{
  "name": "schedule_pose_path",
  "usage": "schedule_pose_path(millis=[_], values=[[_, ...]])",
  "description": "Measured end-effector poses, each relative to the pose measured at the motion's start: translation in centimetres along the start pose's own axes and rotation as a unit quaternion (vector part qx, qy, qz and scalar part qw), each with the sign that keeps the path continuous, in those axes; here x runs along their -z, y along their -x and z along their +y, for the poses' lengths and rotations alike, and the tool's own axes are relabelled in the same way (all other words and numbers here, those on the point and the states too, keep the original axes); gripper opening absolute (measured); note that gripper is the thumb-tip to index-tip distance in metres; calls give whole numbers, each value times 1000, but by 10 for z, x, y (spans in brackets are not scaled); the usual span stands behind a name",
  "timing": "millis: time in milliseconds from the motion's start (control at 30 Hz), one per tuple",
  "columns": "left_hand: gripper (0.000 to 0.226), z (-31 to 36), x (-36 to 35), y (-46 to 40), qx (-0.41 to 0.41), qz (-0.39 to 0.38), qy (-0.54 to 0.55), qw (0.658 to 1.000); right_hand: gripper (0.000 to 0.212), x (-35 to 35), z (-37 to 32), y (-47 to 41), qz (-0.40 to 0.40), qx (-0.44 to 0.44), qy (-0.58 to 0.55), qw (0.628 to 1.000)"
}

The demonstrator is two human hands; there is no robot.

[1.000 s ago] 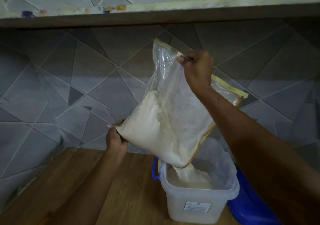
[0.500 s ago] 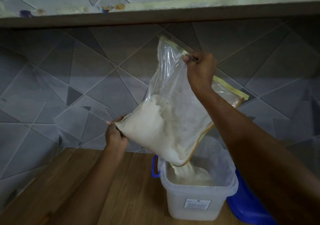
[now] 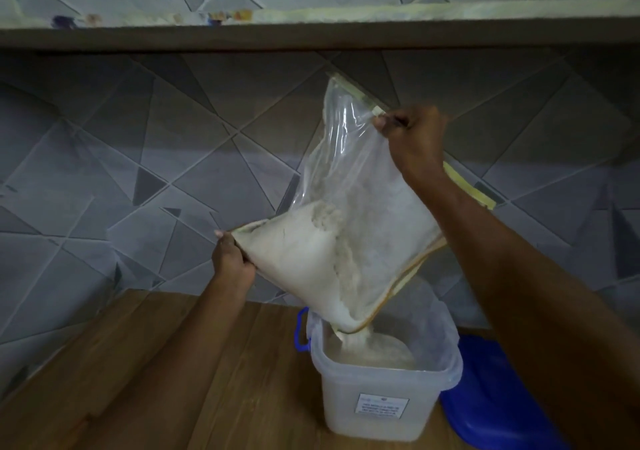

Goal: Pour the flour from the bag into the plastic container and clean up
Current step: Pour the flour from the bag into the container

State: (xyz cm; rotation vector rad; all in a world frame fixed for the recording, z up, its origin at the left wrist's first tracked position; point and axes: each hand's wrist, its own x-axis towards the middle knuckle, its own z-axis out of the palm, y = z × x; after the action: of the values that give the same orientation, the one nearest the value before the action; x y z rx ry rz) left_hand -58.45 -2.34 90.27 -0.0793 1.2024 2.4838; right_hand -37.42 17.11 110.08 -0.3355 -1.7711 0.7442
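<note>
The right hand's (image 3: 412, 138) fingers are pinching the top edge of the clear plastic flour bag (image 3: 346, 235), while the left hand's (image 3: 232, 262) fingers are gripping its lower corner. The tilted bag's mouth is hanging over the translucent plastic container (image 3: 381, 401) on the wooden worktop (image 3: 173, 380), spilling white flour (image 3: 374, 349) inside.

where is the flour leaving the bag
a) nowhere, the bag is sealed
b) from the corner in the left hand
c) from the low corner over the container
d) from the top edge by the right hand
c: the flour spills from the low corner of the bag into the container, while both hands hold higher parts of the bag.
</note>
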Motion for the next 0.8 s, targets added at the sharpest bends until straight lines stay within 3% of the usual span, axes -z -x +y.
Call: schedule_pose_path(millis=[133,300,433,567,700,800], values=[[52,1,-15,11,-17,10,13,1000,35,11,11,-10,15,-9,-2,1000],[49,0,-24,21,-24,40,33,998,27,20,23,-7,13,-22,-14,1000],[54,-3,-20,29,-27,56,47,997,35,25,25,-6,-30,6,-25,999],[54,0,-27,36,-27,54,38,997,28,26,22,-8,17,-22,-68,997],[66,-2,-21,39,-11,75,19,997,33,23,20,-6,-48,24,-22,998],[68,-4,-19,41,-6,87,18,996,33,23,28,-3,5,-4,-19,1000]])
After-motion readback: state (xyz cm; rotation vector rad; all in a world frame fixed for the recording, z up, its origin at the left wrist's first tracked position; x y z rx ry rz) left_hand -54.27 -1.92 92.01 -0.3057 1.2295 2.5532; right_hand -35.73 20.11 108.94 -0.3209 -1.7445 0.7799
